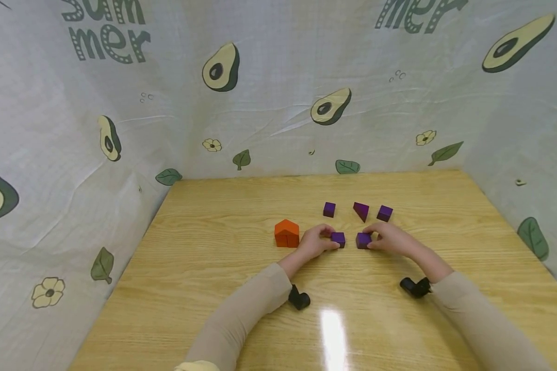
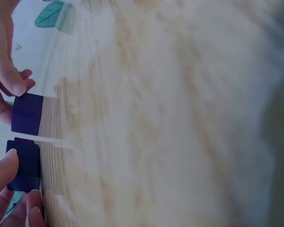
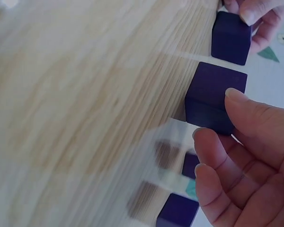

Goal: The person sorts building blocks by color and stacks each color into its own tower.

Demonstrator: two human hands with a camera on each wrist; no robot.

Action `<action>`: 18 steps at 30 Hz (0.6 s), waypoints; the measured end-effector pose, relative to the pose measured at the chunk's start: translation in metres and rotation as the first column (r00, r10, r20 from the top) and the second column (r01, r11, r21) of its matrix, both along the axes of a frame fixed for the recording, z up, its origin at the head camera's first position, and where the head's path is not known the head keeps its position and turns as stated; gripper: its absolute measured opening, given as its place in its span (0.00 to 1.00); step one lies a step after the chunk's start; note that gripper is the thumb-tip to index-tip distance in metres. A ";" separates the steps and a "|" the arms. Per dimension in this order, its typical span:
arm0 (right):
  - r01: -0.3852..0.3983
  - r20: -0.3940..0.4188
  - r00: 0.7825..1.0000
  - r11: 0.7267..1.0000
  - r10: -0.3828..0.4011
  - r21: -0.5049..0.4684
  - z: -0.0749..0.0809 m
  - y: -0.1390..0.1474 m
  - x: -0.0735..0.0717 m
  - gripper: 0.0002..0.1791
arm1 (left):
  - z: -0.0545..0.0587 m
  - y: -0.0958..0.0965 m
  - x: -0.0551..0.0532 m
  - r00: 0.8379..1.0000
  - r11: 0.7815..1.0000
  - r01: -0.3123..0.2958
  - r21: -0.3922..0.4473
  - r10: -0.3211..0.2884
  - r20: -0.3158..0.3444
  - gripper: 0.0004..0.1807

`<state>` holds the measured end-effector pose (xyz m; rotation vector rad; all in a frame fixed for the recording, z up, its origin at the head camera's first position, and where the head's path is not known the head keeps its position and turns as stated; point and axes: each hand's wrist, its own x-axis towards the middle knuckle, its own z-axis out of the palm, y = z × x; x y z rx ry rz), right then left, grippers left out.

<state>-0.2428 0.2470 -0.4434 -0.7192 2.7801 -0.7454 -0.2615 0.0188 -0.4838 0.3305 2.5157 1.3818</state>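
Note:
My left hand (image 1: 313, 242) pinches a purple cube (image 1: 338, 239) on the table, thumb on the near side and fingers on the far side. Facing it, my right hand (image 1: 390, 239) grips a second purple cube (image 1: 363, 240) by thumb and fingers. A narrow gap separates the two cubes, which sit side by side. In the left wrist view, the left thumb lies on the left cube (image 2: 26, 165). The right wrist view has the right thumb against a side of the right cube (image 3: 213, 97), with the index fingertip under its lower edge.
Behind the hands lie a purple cube (image 1: 329, 209), a purple triangular block (image 1: 361, 211) and another purple cube (image 1: 385, 213). Left of the left hand stands a small orange house of blocks (image 1: 286, 234). A patterned cloth (image 1: 269, 129) borders the wooden table (image 1: 204, 288).

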 end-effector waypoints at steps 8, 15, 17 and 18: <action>-0.003 0.003 1.000 1.000 0.003 0.022 0.001 -0.016 -0.006 0.18 | 0.000 0.002 0.000 1.000 1.000 -0.015 0.006 0.015 0.021 0.16; -0.007 -0.011 1.000 1.000 0.007 0.021 0.000 -0.022 -0.009 0.16 | 0.001 0.002 0.000 0.999 1.000 -0.022 0.016 0.021 0.034 0.16; -0.016 -0.020 1.000 1.000 0.016 0.021 0.000 -0.024 -0.009 0.16 | 0.002 0.002 0.000 0.999 1.000 -0.023 0.015 0.023 0.040 0.16; -0.021 -0.025 0.999 1.000 0.021 0.020 0.000 -0.024 -0.009 0.16 | 0.002 0.002 0.000 0.999 1.000 -0.024 0.014 0.023 0.042 0.16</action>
